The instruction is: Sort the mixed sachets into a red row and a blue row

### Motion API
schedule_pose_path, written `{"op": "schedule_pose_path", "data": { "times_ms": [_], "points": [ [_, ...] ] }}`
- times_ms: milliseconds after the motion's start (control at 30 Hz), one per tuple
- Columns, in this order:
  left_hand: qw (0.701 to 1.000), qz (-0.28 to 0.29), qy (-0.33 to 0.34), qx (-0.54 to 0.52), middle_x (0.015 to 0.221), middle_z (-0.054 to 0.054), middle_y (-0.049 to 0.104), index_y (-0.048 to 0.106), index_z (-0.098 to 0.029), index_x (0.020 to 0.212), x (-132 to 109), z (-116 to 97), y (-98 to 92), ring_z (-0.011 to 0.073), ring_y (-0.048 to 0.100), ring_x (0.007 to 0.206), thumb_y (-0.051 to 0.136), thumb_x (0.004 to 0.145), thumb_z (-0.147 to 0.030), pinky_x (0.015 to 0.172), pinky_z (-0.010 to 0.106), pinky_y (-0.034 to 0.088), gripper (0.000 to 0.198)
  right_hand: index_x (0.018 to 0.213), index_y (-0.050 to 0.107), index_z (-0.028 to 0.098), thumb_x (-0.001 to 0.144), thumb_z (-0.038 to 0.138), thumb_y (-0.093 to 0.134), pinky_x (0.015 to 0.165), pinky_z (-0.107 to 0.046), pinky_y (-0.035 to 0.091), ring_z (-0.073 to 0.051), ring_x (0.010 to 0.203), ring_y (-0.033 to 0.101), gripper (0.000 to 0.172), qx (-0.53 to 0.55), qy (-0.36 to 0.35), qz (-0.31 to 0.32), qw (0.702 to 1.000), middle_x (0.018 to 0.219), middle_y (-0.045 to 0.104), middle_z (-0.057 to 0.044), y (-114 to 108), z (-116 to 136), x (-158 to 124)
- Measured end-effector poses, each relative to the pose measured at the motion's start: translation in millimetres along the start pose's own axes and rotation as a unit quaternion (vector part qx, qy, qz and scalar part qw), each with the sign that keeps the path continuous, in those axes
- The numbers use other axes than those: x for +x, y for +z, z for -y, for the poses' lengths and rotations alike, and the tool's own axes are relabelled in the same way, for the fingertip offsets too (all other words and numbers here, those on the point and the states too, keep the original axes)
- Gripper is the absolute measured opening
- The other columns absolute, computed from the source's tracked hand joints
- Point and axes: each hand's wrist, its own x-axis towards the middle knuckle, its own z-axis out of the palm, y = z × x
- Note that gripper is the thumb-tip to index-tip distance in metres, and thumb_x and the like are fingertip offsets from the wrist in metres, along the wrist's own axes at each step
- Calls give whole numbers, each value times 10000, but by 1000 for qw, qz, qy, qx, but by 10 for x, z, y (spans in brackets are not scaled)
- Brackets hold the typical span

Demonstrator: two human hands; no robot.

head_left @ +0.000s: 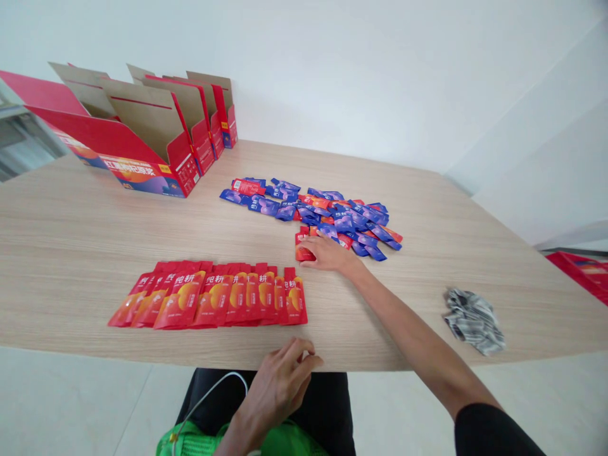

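The half-curled right hand point(329, 253) touches a red pouch point(304, 254) beneath it (gripped or not, I cannot tell), a mixed pile point(344, 220) just beyond, the empty left hand point(284, 378) loosely open behind it.

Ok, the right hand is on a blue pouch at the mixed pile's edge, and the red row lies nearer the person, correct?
Not quite: the head view shows the right hand on a red pouch, not a blue one. The rest stands.

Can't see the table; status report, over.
Right hand touching red pouch at near edge of pile. Left hand seemingly empty, by near edge of table. Blue pouches partly cover other red ones.
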Motion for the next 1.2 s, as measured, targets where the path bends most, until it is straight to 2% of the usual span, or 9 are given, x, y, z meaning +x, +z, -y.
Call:
{"op": "schedule_pose_path", "data": {
  "times_ms": [200,367,567,733,833,933,1000,1100,1200],
  "points": [
    [1000,10,17,-5,969,34,680,622,-222,1099,21,-35,0,172,658,807,475,1016,-49,614,237,490,241,1061,746,162,986,223,666,1065,-410,418,-279,1114,672,125,-55,-38,-27,997,1186,763,-135,-4,-5,-77],
    [1000,13,26,-6,955,30,684,621,-220,1078,32,-37,-5,170,653,793,461,1042,-75,609,241,478,218,1056,751,132,1030,176,587,997,-402,407,-266,1058,665,172,-109,-40,-42,992,1090,780,-144,61,23,-93],
    [1000,6,30,-6,944,31,693,625,-219,1071,46,-51,-27,171,654,778,429,1080,-121,608,248,480,220,1099,741,156,999,198,651,1016,-417,367,-286,1150,647,141,-127,-19,-65,990,1213,771,-137,98,26,-89],
    [999,2,35,-6,935,38,697,637,-211,1058,48,-53,-37,175,657,778,439,1076,-124,603,254,482,217,1049,738,158,1007,154,616,995,-407,361,-261,1008,678,129,-152,-22,-66,986,1054,797,-120,144,26,-55],
    [999,-6,28,-13,927,43,702,660,-208,1061,38,-48,-40,176,664,787,444,1053,-91,604,246,488,246,1001,734,164,1022,135,576,982,-404,375,-249,965,683,162,-167,-31,-127,977,976,801,-106,174,8,-33],
    [996,-29,-26,-83,952,57,713,703,-210,1058,42,-59,-38,172,692,834,430,1050,-96,652,237,525,296,967,728,189,1029,127,552,977,-407,394,-239,969,697,197,-153,-18,-247,957,965,814,-84,145,-8,-61],
    [974,-52,-123,-186,964,66,717,735,-209,1067,69,-72,-34,160,705,819,428,1082,-169,661,228,547,310,961,726,207,1025,121,553,981,-406,409,-229,999,708,204,-129,-7,-327,936,1006,827,-69,94,41,-149],
    [882,-86,-291,-360,997,86,741,743,-192,1201,156,-72,-23,158,716,762,453,1114,-395,659,248,591,364,956,729,233,1025,136,575,1003,-419,428,-227,1059,714,195,-90,-6,-392,916,1079,834,-54,39,288,-444],
    [774,-159,-364,-494,1375,150,702,597,-220,1483,267,-37,9,248,735,1131,511,1071,-577,924,372,632,552,994,739,276,1026,189,629,1025,-442,447,-238,1114,711,143,-51,-29,-389,919,1179,822,-43,90,705,-885]
  ]
}}
